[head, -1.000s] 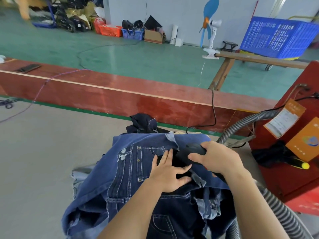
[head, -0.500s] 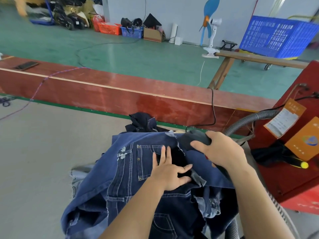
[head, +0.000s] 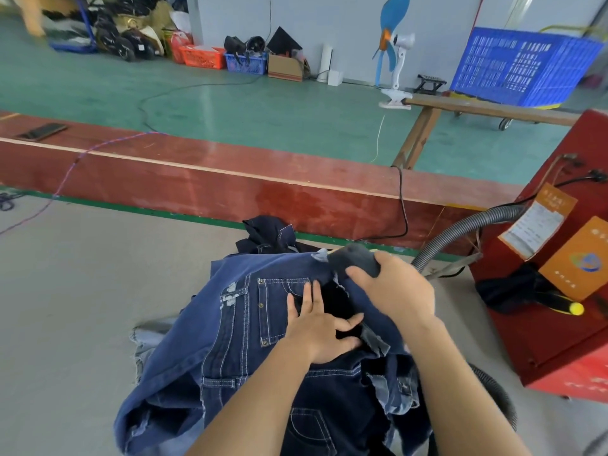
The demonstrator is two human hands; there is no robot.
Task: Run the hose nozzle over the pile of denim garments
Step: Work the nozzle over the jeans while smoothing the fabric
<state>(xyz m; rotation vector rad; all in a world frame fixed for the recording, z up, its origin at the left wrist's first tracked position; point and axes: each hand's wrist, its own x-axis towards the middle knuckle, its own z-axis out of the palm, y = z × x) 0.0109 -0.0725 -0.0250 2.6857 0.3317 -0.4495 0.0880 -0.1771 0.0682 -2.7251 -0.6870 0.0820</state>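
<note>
A pile of dark blue denim garments lies on the grey table in front of me. My left hand rests flat on the top garment, fingers spread. My right hand grips the dark hose nozzle, which sits at the far edge of the top garment. The ribbed grey hose arcs from behind my right hand up to the red machine on the right.
A long red board borders the table's far side, with a phone on it and a black cable over it. A yellow-capped tool lies on the machine. Beyond are a green floor, a fan and a blue crate.
My right hand has slid the nozzle away from me, from the middle of the top garment to its far edge. The left hand has stayed in place on the denim.
</note>
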